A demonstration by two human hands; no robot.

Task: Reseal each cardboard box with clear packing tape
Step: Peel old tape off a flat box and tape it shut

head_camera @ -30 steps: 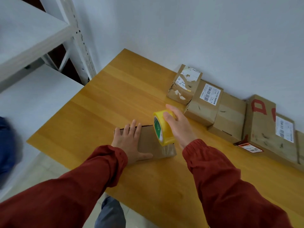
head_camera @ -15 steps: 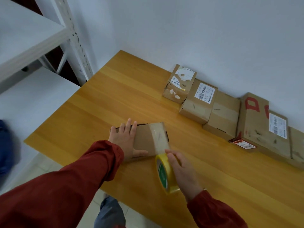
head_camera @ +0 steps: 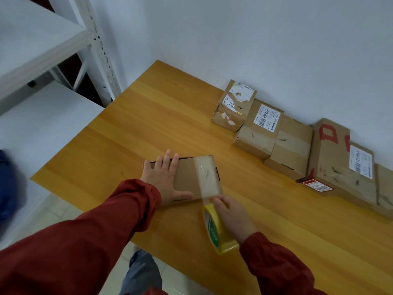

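Observation:
A flat brown cardboard box [head_camera: 187,177] lies near the front edge of the wooden table [head_camera: 148,128]. My left hand [head_camera: 164,178] presses flat on the box's left part, fingers straight. A strip of clear tape [head_camera: 207,177] runs across the box's right part from its far edge down over the near edge. The strip leads to a yellow tape roll [head_camera: 217,228], which my right hand [head_camera: 231,216] grips just in front of the box.
Several taped cardboard boxes [head_camera: 261,128] stand in a row along the white wall at the back right, one with red markings [head_camera: 340,158]. White metal shelving [head_camera: 42,52] rises to the left of the table. The tiled floor shows below the table's front edge.
My right hand has drawn the roll from above the box's far side toward me and down past its near edge, laying tape across the top. My left hand stays pressed on the box.

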